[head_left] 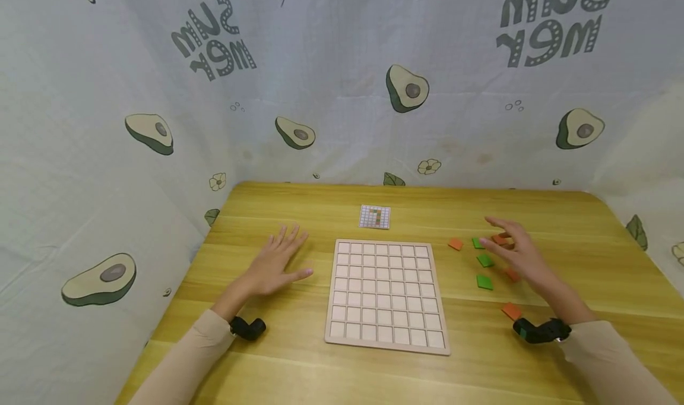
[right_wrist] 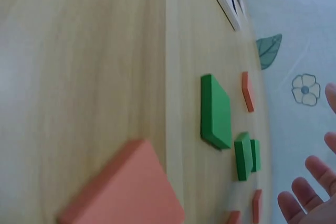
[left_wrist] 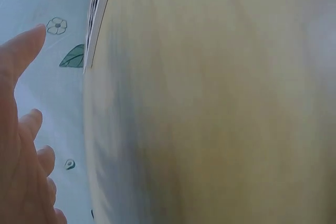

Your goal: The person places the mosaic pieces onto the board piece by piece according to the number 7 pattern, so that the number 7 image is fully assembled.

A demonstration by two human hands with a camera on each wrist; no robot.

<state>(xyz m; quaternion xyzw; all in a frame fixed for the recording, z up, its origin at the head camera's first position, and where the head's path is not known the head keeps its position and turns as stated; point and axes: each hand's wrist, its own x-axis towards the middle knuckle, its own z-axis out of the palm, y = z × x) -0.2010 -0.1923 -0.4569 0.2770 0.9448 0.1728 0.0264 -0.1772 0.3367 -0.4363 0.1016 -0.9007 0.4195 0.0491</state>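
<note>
Orange and green tiles (head_left: 484,260) are lying scattered on the wooden table (head_left: 320,203) right of the empty grid board (head_left: 386,295), so the sensible approach is pinching a single tile by its edges. The right hand (head_left: 513,249) is hovering over them, fingers spread and grasping nothing, while the left hand (head_left: 275,262) is resting flat and relaxed left of the board.

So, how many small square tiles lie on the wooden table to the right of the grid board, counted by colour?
Green square tiles: 3
Orange square tiles: 4
Total: 7 visible; the right hand above them partly covers one orange tile and may hide more.
</note>
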